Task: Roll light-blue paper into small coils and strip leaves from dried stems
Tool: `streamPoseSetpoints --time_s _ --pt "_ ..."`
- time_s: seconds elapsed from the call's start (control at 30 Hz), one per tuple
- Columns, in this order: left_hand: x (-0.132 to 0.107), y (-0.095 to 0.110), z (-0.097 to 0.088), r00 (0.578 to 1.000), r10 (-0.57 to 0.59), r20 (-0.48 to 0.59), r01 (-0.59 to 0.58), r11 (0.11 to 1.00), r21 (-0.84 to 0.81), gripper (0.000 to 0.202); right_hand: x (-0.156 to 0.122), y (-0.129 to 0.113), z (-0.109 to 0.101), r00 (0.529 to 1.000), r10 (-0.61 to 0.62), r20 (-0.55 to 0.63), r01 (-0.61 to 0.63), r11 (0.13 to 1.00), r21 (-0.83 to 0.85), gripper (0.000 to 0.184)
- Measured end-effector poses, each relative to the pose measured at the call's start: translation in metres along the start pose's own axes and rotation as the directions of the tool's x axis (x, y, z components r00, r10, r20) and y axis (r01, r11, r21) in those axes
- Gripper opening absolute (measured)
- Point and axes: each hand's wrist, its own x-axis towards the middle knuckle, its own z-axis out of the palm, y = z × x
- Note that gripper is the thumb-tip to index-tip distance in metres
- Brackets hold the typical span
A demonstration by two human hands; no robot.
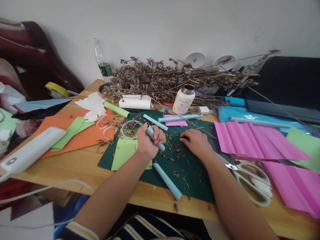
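Note:
My left hand (148, 144) is closed around a rolled blue paper tube (151, 132), whose lower end sticks out below the fingers. My right hand (196, 141) rests low over the green cutting mat (192, 180), fingertips drawn together near crumbs of dried leaf (178, 151); whatever is between them is hidden. Another blue paper tube (168, 181) lies at the mat's front edge. Behind my hands are a short blue tube (155, 122) and a longer one (183, 118) over a pink paper piece (176, 123). Left of my left hand, a white ring (122, 128) lies on leaf bits above green paper (125, 155).
Dried branches (155, 78) spread along the wall behind a white bottle (183, 101). Scissors (250, 180) lie beside my right forearm, near pink crepe paper (257, 140). Orange paper (82, 143) and a white corded device (35, 150) are on the left.

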Motion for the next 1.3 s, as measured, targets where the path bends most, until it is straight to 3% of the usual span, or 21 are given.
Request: streamPoseSetpoints --time_s 0.27,0.43,0.6,0.73,0.83,1.07,1.3 --pt "0.001 0.000 -0.001 1.000 0.026 0.012 -0.026 0.999 -0.028 0.052 0.001 -0.005 0.002 0.998 0.021 -0.066 -0.015 0.996 0.087 0.008" --pt "0.002 -0.003 -0.003 0.999 0.034 -0.041 -0.030 0.996 0.085 0.052 0.003 -0.004 -0.005 0.991 0.042 -0.130 -0.021 0.987 0.159 0.009" --pt "0.001 -0.009 -0.001 0.986 0.159 0.043 -0.164 0.967 0.194 0.045 -0.001 -0.007 -0.009 0.961 0.020 -0.277 0.083 0.931 0.355 0.006" --pt "-0.001 -0.011 0.000 0.984 0.166 0.065 -0.177 0.947 0.266 0.046 -0.003 -0.007 -0.007 0.944 0.102 -0.313 0.075 0.859 0.507 0.002" --pt "-0.002 -0.014 -0.003 0.977 0.195 0.092 -0.214 0.926 0.311 0.046 -0.003 -0.007 -0.008 0.936 0.120 -0.332 0.080 0.844 0.531 0.007" --pt "-0.004 -0.020 -0.010 0.963 0.211 0.166 -0.265 0.842 0.470 0.046 -0.001 -0.008 -0.012 0.930 -0.103 -0.352 0.267 0.848 0.457 0.013" --pt "-0.003 -0.018 -0.009 0.960 0.228 0.165 -0.281 0.785 0.552 0.046 -0.005 -0.007 -0.010 0.934 -0.144 -0.327 0.276 0.871 0.407 0.013"
